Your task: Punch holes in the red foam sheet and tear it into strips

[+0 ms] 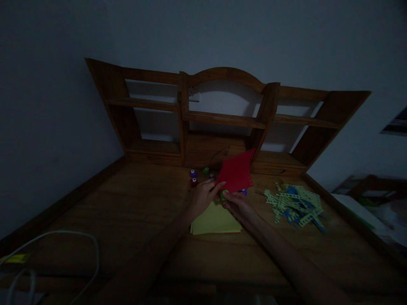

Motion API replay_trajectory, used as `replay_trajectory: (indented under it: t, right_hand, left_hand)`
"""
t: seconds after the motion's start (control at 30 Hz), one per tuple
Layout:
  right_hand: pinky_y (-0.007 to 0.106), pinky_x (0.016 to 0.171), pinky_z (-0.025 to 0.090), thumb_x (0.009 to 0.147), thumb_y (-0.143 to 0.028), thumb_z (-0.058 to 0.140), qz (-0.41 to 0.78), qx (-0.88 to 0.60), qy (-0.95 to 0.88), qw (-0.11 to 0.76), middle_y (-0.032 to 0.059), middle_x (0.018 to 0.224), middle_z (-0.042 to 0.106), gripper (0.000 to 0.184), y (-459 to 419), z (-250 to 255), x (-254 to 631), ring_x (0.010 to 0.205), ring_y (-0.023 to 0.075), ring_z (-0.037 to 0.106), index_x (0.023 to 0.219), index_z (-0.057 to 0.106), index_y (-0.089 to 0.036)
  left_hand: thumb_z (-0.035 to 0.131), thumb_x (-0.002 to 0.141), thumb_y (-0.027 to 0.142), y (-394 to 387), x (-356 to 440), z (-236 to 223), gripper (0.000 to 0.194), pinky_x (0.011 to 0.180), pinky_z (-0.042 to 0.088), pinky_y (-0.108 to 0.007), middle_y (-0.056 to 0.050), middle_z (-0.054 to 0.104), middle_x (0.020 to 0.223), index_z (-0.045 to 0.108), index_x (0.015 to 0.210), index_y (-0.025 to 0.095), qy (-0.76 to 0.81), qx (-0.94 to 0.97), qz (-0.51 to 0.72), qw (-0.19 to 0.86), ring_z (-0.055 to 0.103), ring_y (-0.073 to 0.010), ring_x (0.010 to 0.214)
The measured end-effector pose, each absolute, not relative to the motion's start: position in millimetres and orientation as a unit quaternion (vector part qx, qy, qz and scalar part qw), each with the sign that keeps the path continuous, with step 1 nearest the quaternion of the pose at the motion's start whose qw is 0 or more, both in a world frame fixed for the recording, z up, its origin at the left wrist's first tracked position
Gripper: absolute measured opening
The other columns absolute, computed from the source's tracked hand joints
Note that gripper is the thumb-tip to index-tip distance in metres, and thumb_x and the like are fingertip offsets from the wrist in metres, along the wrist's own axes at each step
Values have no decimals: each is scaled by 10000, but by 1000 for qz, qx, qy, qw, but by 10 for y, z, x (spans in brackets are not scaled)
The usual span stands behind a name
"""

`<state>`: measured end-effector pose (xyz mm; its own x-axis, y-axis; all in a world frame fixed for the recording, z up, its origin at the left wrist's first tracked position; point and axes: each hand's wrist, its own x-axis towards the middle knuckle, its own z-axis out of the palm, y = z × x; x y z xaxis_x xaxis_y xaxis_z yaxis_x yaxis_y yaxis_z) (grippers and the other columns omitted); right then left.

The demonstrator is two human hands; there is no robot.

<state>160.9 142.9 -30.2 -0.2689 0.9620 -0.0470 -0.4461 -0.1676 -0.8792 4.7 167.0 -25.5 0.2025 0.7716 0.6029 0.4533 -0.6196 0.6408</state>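
Note:
A red sheet of paper [237, 173] with small holes along its edges is held up at a tilt above the desk. My left hand [203, 197] is closed on its lower left corner, thumb on top. In my right hand [238, 204] is a small green paper punch [224, 194] with a pale round button, at the sheet's lower edge. Beneath both hands lies a stack of yellow paper [216, 222]. Behind my left hand stand a purple punch [193, 173], a red punch [193, 182] and another green punch [206, 170]. A further purple punch [243, 192] is partly hidden by the sheet.
On the right lies a heap of pale green and blue perforated pieces [297, 205]. A wooden shelf unit [222, 118] rises at the back of the wooden desk [127, 212]. A white cable [95, 250] loops at the front left, near a yellow item [15, 258].

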Motion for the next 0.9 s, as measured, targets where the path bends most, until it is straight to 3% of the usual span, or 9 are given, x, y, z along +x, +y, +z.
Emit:
replay_trajectory:
  t: [0.2,0.43,0.53,0.7,0.9]
  right_hand:
    - [235,544,373,647,-293,803,679,-330,-416,507,20,666,654,171,1452,-353,1627,618,123,540,632,691,-164]
    - [241,420,222,635,-329,796,648,-405,-419,490,-47,473,498,245,1461,-365,1694,412,72,360,582,616,-172]
    - [237,428,243,611,-306,802,640,-389,-426,508,-31,531,555,222,1436,-296,1689,432,71,394,607,634,-160]
    - [244,415,237,647,-343,776,626,-404,-448,494,-8,578,594,225,1409,-284,1693,434,79,418,648,656,-152]
    - [244,424,239,650,-351,774,621,-389,-468,494,-14,560,572,228,1417,-328,1699,447,84,408,633,643,-165]
  left_hand:
    - [461,922,428,1644,51,-221,398,676,409,-222,-16,602,734,638,705,146,407,759,479,171,557,-119,697]
    - [449,922,439,1571,89,-150,415,605,381,-224,-15,612,663,670,712,159,415,757,470,181,527,-119,598]
    - [453,917,441,1540,99,-118,439,576,351,-221,-9,601,641,644,650,149,425,753,463,191,505,-111,572]
    - [462,891,475,1457,126,-30,494,491,293,-221,22,485,485,553,532,148,447,720,445,290,438,-104,483]
    - [521,850,486,1381,126,40,344,516,366,-216,12,574,598,604,772,162,411,657,465,427,513,-126,546]
